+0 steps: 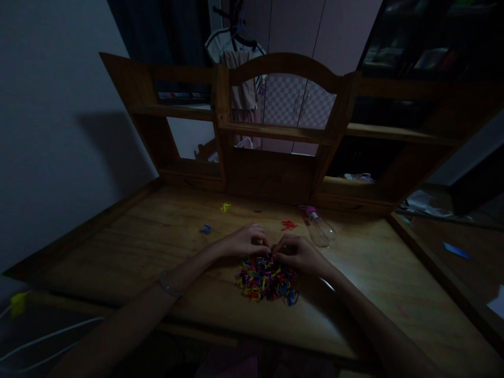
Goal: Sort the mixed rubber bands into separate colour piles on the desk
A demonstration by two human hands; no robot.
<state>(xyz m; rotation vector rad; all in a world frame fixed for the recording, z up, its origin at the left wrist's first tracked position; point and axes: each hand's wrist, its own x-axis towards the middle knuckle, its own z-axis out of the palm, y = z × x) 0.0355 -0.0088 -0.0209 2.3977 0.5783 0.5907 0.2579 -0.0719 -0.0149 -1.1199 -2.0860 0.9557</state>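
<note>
A heap of small multicoloured loops (265, 281), which look like little elastic bands, lies on the wooden desk (129, 239) in front of me. My left hand (248, 240) is at the heap's far edge, thumb and forefinger pinched together. Close against it, almost touching, my right hand (297, 253) also has its fingers closed in a pinch over the heap. Whatever is between the fingertips is too small and dark to make out. Beyond the hands lie a small red pile (289, 225), a yellow pile (224, 207) and a few blue pieces (205, 229).
A clear bulb-shaped bottle (319, 230) with a pink cap lies on its side at the right. Along the desk's back stands a wooden shelf unit (275, 139). A wall (71, 131) borders the left side. White cables (51, 336) hang at lower left.
</note>
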